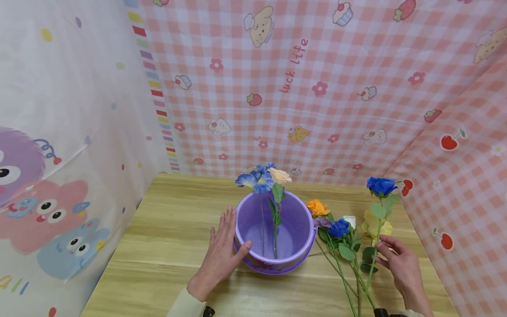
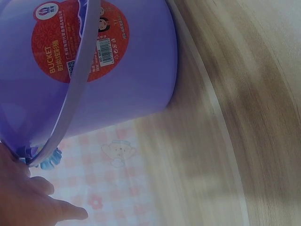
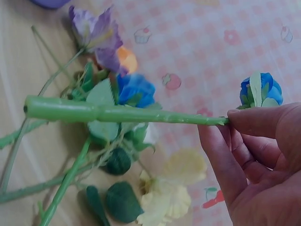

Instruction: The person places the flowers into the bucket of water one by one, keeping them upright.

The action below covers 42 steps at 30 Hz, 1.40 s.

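A purple bucket [image 1: 295, 220] stands on the wooden table [image 1: 166, 229]; blue flowers [image 1: 255, 179] and a peach rose [image 1: 280, 175] stand in it. My left hand [image 1: 231, 237] rests flat against the bucket's left side, fingers straight and thumb by the rim. The left wrist view shows the bucket's red label [image 2: 75, 42], its handle [image 2: 70, 108] and my left hand [image 2: 33, 193] at the bottom left corner. My right hand [image 1: 382, 246] pinches the green stem [image 3: 117, 113] of a blue rose [image 1: 381, 186], lifted above the table. In the right wrist view my right hand [image 3: 230, 121] grips that stem near the blue rose [image 3: 261, 89].
Loose flowers lie to the right of the bucket: an orange one [image 1: 317, 207], a purple one [image 3: 96, 35], a blue one [image 1: 339, 228], a white one [image 1: 350, 220] and a yellow one [image 3: 171, 188]. Printed cloth walls close in the table's left, back and right.
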Each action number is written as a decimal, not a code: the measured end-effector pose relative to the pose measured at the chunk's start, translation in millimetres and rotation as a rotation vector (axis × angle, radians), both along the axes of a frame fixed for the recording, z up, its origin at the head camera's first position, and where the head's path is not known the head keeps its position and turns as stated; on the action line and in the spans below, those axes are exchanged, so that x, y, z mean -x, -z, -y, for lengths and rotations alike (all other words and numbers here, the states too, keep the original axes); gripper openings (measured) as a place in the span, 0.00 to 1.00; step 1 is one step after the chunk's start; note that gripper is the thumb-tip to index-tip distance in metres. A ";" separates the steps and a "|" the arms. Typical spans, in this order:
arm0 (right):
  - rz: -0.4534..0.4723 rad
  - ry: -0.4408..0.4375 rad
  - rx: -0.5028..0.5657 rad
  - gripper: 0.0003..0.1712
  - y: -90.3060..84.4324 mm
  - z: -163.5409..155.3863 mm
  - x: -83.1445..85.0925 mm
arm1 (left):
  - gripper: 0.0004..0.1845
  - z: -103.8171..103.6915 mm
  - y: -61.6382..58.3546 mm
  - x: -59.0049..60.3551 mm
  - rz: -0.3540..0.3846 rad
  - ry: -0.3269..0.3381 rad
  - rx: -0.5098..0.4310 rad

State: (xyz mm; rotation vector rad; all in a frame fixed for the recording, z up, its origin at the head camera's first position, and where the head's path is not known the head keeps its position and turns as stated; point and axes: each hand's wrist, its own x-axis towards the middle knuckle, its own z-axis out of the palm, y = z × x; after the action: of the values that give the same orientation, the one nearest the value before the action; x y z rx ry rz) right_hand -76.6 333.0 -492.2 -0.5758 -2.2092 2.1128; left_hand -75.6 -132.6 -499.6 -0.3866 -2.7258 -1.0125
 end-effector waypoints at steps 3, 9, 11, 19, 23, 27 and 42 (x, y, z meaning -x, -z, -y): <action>-0.016 -0.003 -0.004 0.12 -6.4 5.9 1.6 | 0.51 -0.2 -0.2 0.4 -0.003 0.000 0.001; -0.051 -0.004 -0.005 0.10 -20.4 20.6 4.9 | 0.51 -0.1 -0.1 0.3 -0.006 0.001 0.000; -0.063 0.002 0.002 0.10 -24.4 25.6 5.8 | 0.51 -0.2 -0.4 0.3 -0.008 0.001 0.002; -0.168 -0.007 0.036 0.11 -37.9 46.4 10.5 | 0.51 -0.6 -0.7 -0.2 0.005 -0.004 0.010; -0.204 -0.015 0.034 0.11 -45.5 57.9 14.0 | 0.51 -0.5 -0.6 -0.6 0.003 -0.004 0.011; -0.217 -0.029 0.014 0.11 -53.4 68.1 17.9 | 0.51 -0.6 -0.8 -0.8 0.006 -0.003 0.011; -0.224 -0.109 -0.073 0.15 -85.2 107.6 31.2 | 0.51 -0.5 -0.8 0.0 0.001 -0.006 0.008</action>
State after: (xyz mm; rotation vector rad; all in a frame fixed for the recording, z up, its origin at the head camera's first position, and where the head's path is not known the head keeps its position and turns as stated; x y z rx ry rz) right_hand -107.8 225.3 -407.0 -0.2065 -2.2260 2.0196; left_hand -75.6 -132.2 -498.8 -0.3787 -2.7307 -1.0008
